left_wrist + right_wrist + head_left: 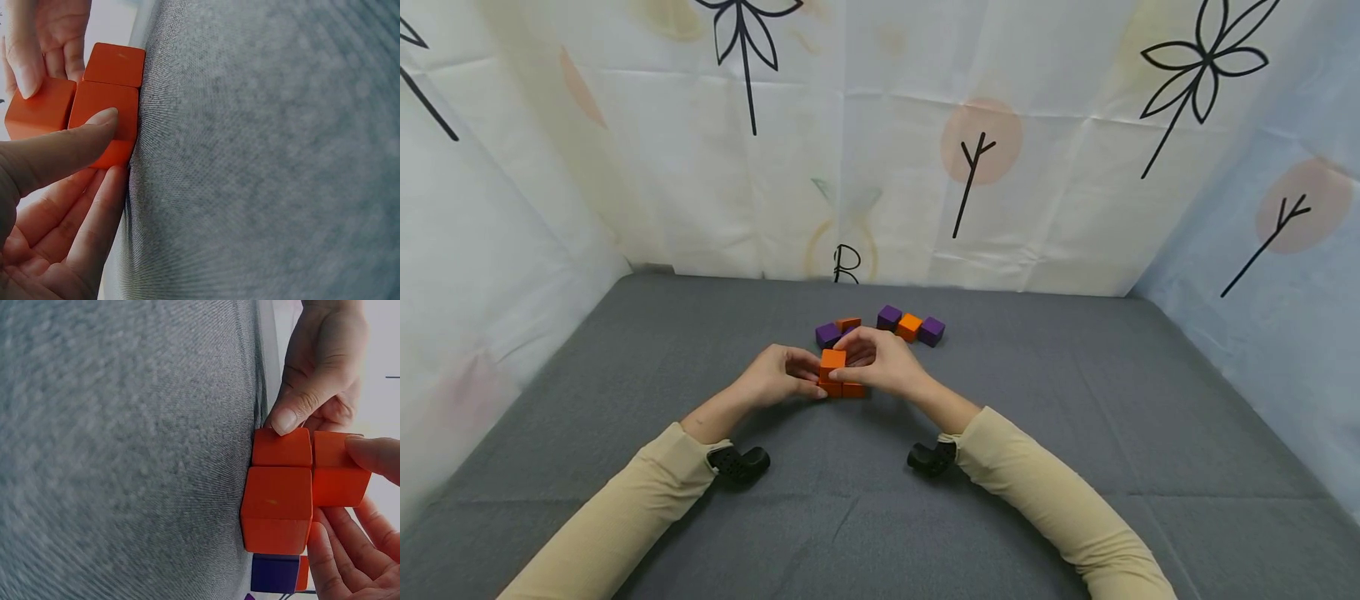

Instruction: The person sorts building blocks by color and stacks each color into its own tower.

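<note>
Three orange cubes are together on the grey table, two side by side with a third on top. The left hand holds the lower left cube, its thumb on the front face and its other fingers around the far side. With thumb and fingers, the right hand pinches the upper cube, which sits over the lower left cube. The lower right cube shows below the right hand, against its neighbour. In the right wrist view, a purple cube appears behind the orange ones.
Behind the hands, a purple cube and an orange piece lie close together. To their right stand a purple cube, an orange cube and another purple cube. Patterned cloth encloses the table's back and sides.
</note>
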The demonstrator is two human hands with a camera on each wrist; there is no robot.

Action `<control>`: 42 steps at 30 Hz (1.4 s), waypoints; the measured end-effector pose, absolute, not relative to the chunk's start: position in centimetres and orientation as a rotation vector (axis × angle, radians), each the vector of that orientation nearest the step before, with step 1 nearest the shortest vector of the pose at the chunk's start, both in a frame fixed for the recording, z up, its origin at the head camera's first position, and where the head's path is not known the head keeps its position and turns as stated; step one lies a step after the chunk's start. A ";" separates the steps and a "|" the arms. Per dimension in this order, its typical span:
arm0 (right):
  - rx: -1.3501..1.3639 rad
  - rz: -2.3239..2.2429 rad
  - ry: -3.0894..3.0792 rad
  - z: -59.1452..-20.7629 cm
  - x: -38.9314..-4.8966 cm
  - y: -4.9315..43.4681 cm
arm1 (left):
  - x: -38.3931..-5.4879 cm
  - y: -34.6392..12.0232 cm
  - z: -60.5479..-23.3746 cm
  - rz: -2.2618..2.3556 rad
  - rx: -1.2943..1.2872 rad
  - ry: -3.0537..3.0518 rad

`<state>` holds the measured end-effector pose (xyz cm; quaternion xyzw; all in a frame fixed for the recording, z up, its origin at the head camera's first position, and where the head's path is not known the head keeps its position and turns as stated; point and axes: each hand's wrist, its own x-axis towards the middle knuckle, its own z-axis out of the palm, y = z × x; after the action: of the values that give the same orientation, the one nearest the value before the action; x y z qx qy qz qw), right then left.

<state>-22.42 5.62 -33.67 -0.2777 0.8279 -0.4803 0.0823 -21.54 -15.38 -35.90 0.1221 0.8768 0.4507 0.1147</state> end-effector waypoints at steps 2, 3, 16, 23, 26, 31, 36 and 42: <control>-0.841 -1.429 2.479 -33.7 -22.4 5.6 | -21.5 -15.3 -35.9 1.320 0.359 2.570; -0.845 -1.426 2.482 -33.7 -22.4 5.6 | -21.5 -15.3 -35.9 1.317 0.357 2.571; -0.841 -1.391 2.504 -33.8 -22.3 5.5 | -21.4 -15.2 -35.9 1.335 0.361 2.580; -0.750 -1.437 2.519 -33.5 -22.5 6.2 | -21.4 -15.2 -35.9 1.320 0.354 2.591; -0.712 -1.454 2.537 -33.3 -22.7 6.7 | -21.4 -15.2 -35.9 1.317 0.346 2.589; -0.668 -1.441 2.564 -33.1 -23.0 7.4 | -21.4 -15.2 -35.9 1.324 0.320 2.580; -0.641 -1.418 2.609 -33.1 -23.6 8.1 | -21.3 -15.1 -35.9 1.333 0.323 2.574; -0.625 -1.414 2.653 -33.0 -24.4 9.0 | -21.3 -15.0 -35.8 1.333 0.324 2.576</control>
<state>-24.45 9.00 -33.02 -0.2034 0.8635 -0.4601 0.0353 -21.28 -15.02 -35.80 0.1103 0.8772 0.4538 0.1113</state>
